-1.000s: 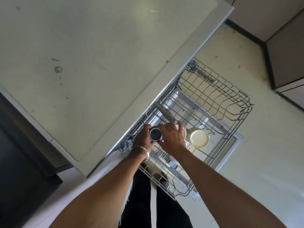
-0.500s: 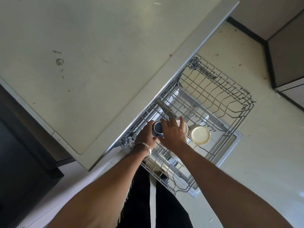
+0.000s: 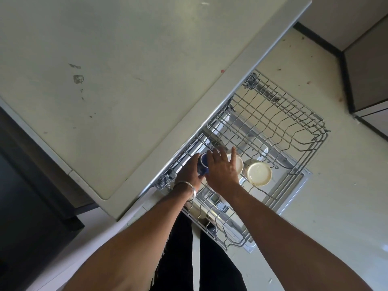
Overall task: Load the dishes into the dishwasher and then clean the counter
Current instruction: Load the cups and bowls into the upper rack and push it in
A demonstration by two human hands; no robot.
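over dishwasher rack (image 3: 289,114): l hand (image 3: 190,173) grip round blue cup (image 3: 203,164), r hand (image 3: 222,170) flat

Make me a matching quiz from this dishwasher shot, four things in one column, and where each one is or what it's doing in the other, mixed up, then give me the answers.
Things
1. blue cup
2. cream bowl
3. bracelet
4. right hand

Places or states
A. on the left wrist
B. upside down in the wire rack, nobody touching it
C. fingers spread, over a pale dish
D. gripped by the left hand at the rack's counter side

Pairs: 1-D, 2-B, 3-A, 4-C
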